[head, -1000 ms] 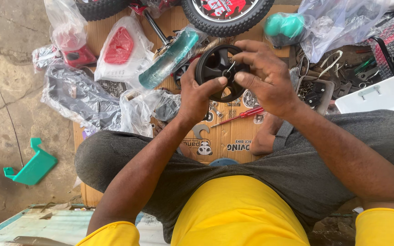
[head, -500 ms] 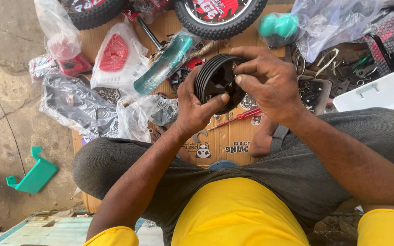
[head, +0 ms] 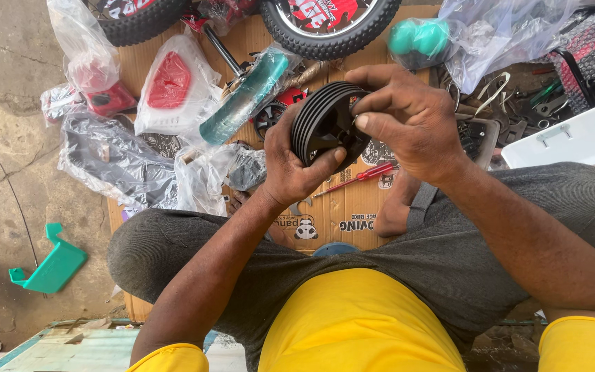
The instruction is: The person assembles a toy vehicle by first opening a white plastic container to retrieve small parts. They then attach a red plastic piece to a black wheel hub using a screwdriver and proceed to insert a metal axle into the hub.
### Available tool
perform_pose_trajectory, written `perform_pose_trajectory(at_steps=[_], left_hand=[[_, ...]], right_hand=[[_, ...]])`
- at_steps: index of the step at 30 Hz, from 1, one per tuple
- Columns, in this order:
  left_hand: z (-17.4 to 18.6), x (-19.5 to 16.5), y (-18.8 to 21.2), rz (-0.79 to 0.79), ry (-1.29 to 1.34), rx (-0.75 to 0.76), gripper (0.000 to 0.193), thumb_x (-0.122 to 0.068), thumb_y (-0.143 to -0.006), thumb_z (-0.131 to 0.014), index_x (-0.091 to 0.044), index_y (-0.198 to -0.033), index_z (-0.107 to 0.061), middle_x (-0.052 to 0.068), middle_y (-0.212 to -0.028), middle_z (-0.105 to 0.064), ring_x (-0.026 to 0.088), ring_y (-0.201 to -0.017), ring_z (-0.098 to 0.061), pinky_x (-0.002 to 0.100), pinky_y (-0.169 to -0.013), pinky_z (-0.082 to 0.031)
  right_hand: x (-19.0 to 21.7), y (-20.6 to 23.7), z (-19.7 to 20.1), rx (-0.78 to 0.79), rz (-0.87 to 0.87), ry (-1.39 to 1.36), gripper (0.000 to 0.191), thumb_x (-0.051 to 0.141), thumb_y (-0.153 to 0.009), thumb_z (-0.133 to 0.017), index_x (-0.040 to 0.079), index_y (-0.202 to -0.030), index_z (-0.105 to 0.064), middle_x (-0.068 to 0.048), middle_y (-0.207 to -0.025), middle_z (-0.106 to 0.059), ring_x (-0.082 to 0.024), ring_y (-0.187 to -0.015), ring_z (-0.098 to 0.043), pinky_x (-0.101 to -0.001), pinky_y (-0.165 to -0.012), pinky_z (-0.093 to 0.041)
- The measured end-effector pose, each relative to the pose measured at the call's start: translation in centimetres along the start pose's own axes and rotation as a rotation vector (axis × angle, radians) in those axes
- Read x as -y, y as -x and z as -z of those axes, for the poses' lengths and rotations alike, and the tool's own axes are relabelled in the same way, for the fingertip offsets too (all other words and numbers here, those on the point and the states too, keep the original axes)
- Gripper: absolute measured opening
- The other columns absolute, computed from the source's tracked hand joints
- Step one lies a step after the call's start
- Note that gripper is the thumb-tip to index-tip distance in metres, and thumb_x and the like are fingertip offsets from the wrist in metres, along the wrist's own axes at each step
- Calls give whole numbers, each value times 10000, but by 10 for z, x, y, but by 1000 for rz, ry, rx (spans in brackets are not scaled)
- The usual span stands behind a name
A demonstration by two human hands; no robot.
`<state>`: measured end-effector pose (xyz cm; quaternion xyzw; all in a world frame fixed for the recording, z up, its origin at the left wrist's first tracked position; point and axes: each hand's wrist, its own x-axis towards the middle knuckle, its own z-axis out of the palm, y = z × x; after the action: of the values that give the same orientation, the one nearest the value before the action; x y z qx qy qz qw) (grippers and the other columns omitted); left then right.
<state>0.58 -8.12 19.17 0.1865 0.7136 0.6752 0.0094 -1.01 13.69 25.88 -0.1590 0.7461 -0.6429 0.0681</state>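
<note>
- Turned since a second ago – small black wheel, then face-on with spokes showing, now edge-on with ribbed tread toward the camera; raised slightly too, so fitting work at the hub seemingly under way.
- Left hand curled closed round the lower rim, thumb pressed across the wheel's face, palm cradling from beneath.
- Right hand arched over the top, fingers half bent, thumb and forefinger pinched at the hub – possibly on a small fastener, too tiny to tell.
- Directly below both hands, red screwdriver lying on flattened cardboard.
- Beyond the left hand, teal mudguard in plastic wrap; beyond the right, teal grips in a bag.
- Right of the right hand, white box.
</note>
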Motion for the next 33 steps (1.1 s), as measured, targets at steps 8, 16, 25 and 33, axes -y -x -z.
perform_pose_trajectory(at_steps=[8,16,25,33], left_hand=[[-1,-2,1,-67,8,-54,785,-342,-922,-769,-14,-1536,-405,204,-1347,-614,264,-1263,-676,404,-1136,-568],[2,-6,-6,172,207,-25,898,-640,-954,-557,-19,-1581,-389,221,-1385,-595,297,-1306,-645,433,-1136,-564],[14,-4,-22,379,805,114,805,-492,-1025,-525,63,-1582,-353,278,-1423,-568,322,-1333,-588,462,-1179,-482],[7,-5,-17,321,625,41,799,-550,-1036,-456,16,-1589,-346,266,-1241,-646,286,-1157,-697,436,-1051,-575]], right_hand=[[-3,-1,-1,18,16,-12,90,-3,-982,-684,-57,-1053,-693,-212,-1445,-566,-235,-1273,-658,-306,-1039,-635],[-6,-8,-7,-47,-57,128,121,-7,-926,-733,-45,-1042,-737,-203,-1369,-619,-200,-1140,-708,-264,-910,-636],[-8,-16,5,2,-120,65,151,32,-952,-733,-34,-1086,-720,-165,-1363,-638,-187,-1170,-699,-268,-975,-635],[-8,-11,4,-11,-179,80,124,40,-943,-725,-28,-1047,-725,-157,-1335,-658,-176,-1138,-701,-270,-979,-622]])
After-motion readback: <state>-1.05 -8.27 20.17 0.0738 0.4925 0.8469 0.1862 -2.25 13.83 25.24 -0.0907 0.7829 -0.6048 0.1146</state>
